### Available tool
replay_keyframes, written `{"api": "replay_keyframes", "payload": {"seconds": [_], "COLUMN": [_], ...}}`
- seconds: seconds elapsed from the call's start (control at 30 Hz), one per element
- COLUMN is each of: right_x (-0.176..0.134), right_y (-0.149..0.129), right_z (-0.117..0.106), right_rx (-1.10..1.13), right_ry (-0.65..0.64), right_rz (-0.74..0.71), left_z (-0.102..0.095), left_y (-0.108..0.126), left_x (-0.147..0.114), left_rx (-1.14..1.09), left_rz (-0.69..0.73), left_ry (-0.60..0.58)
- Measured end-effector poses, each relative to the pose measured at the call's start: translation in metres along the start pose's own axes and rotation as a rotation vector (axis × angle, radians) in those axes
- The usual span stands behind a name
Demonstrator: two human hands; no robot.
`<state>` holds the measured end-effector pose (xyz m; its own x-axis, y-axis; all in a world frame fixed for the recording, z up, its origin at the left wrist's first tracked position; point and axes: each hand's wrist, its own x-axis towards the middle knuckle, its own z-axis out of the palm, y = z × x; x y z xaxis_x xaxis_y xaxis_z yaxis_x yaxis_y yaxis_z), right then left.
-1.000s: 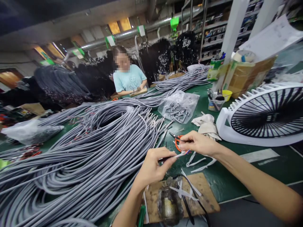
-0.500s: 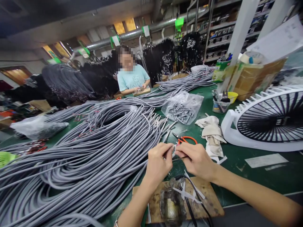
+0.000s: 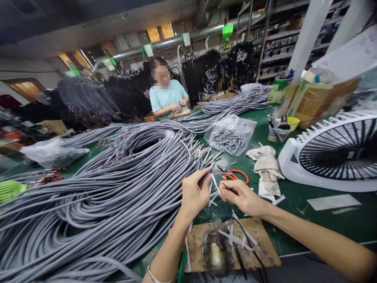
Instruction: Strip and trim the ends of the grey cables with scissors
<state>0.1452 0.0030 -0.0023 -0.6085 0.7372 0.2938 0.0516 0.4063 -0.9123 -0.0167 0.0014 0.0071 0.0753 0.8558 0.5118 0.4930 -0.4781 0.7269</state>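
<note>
Near the middle of the green table, my left hand (image 3: 194,193) is closed in a pinch. Thin reddish wires (image 3: 221,173) stick out from its fingertips to the right; the part inside the fingers is hidden. A narrow white strip (image 3: 215,184) runs from those fingertips down to my right hand (image 3: 242,197), whose thumb and forefinger grip its lower end. Just beyond the hands lie orange-handled cutters (image 3: 242,175). White scraps (image 3: 212,199) lie on the table between and below my hands. Grey cables (image 3: 141,165) in a big coiled heap fill the left, their stripped ends beside my left hand.
Nearest me is a wooden board (image 3: 262,247) with a small motor-like device (image 3: 217,251) and black leads. A clear bag of grey pieces (image 3: 231,135), a cloth (image 3: 266,169) and a white fan (image 3: 332,153) stand right. Across the table sits a person (image 3: 167,96).
My hands were close together at the fingertips; now the right hand has drawn down and away, and the white strip stretches between them. Reddish wires now show at my left hand.
</note>
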Motion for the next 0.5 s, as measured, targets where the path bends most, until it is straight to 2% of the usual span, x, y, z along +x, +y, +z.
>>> {"api": "replay_keyframes", "payload": {"seconds": [0.13, 0.23, 0.3, 0.37, 0.43, 0.5], "right_x": [-0.006, -0.005, -0.001, 0.002, 0.004, 0.005], "right_y": [-0.009, -0.011, -0.008, -0.002, 0.005, 0.009], "right_z": [0.013, -0.003, -0.025, -0.047, -0.058, -0.052], "right_rx": [-0.01, -0.104, -0.257, -0.51, -0.666, -0.69], "right_ry": [-0.04, -0.014, 0.126, 0.353, 0.387, 0.276], "right_rz": [-0.003, -0.043, -0.086, -0.137, -0.2, -0.207], "left_z": [0.007, 0.014, 0.015, 0.014, 0.009, 0.005], "left_y": [-0.003, -0.006, -0.005, -0.002, 0.001, 0.003], "left_x": [-0.005, -0.01, -0.012, -0.012, -0.01, -0.006], "left_rx": [0.198, 0.256, 0.221, 0.101, -0.07, -0.218], "left_rz": [0.153, 0.243, 0.283, 0.264, 0.129, -0.061], "left_ry": [-0.08, -0.172, -0.278, -0.329, -0.257, -0.078]}}
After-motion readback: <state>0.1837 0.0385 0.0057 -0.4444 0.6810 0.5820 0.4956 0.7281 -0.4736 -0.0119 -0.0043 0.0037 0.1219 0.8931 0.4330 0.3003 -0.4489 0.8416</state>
